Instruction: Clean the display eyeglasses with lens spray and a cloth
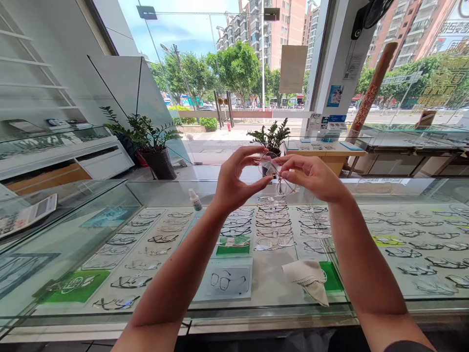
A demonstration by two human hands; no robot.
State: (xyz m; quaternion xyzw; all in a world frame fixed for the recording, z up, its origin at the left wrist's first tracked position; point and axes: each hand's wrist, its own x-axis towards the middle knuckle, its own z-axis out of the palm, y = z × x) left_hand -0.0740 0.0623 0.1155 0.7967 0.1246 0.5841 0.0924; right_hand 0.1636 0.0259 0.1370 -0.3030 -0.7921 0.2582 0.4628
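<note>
I hold a pair of thin-rimmed glasses up in front of me, above a glass display counter. My left hand pinches the frame's left side between thumb and fingers. My right hand grips the right side with its fingers curled around it. One round lens shows between the hands and another hangs just below my right fingers. A beige cleaning cloth lies on the counter top under my right forearm. A small spray bottle stands on the glass to the left of my left wrist.
Under the counter glass lie several rows of eyeglass frames on white and green trays. A calculator rests on the side counter at left. Potted plants stand behind the counter, with more showcases at right and a street window beyond.
</note>
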